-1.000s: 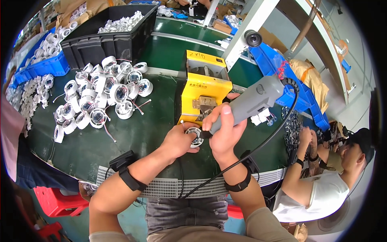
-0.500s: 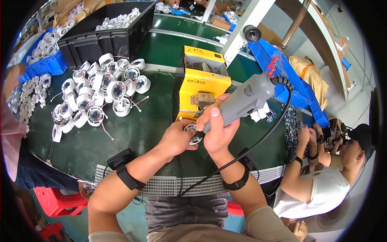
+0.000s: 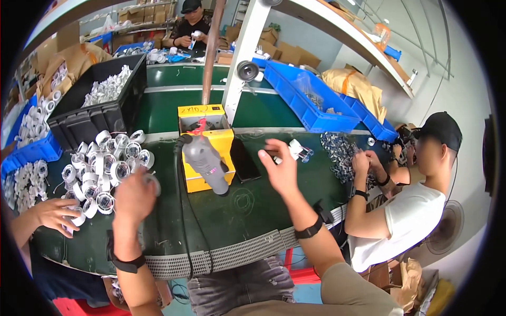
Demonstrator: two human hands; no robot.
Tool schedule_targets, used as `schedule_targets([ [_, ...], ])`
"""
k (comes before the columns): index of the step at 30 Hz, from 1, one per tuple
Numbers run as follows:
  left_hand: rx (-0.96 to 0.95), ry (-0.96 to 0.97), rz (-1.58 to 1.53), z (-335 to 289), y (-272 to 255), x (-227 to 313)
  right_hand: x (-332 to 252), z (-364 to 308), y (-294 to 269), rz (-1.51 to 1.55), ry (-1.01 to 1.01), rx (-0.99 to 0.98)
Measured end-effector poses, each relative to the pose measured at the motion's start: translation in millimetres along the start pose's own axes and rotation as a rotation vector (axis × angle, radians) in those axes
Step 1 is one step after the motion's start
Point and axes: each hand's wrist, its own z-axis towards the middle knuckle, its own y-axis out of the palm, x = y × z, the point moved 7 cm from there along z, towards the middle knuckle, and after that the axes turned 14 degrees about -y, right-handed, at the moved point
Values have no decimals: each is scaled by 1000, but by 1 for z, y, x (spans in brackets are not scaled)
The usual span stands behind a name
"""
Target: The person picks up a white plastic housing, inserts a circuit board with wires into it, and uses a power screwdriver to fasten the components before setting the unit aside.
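My left hand (image 3: 134, 199) is smeared by motion at the near right edge of a pile of white round housings (image 3: 100, 168). Its fingers appear closed on one white round housing (image 3: 153, 184), which is blurred too. Right of the yellow screw feeder (image 3: 191, 179), my right hand (image 3: 282, 167) is raised with thumb and fingers apart. Close beyond its fingertips lies a small white part with clear bluish pieces (image 3: 300, 151). The grey electric screwdriver (image 3: 204, 160) is out of my hands, nose down in front of the feeder, with its black cable trailing toward me.
A co-worker's hand (image 3: 55, 215) touches housings at the left. A black crate (image 3: 95, 124) of small white parts stands behind the pile. Beside the feeder lies a flat black slab (image 3: 245, 162). Blue trays (image 3: 327, 122) and a heap of small dark parts (image 3: 337, 152) are at the right, near another co-worker.
My right hand has let go of the screwdriver and moved right, opening. My left hand has moved left to the pile with the housing. The head view has shifted, showing more of the far side.
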Motion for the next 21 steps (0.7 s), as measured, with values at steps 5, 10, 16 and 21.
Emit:
schedule_targets([
  [5,574,-44,71,-12,-61,-10,50,-25,-44,-873,-104,-135],
  [10,-736,235,-11,-35,31,38,-12,-38,-24,-515,-257,-123],
  [16,-1085,167,-1036,-80,110,89,-116,-69,25,-161,-484,-149],
  [21,-1358,53,-1203,-79,105,88,-109,-39,25,69,-553,-225],
])
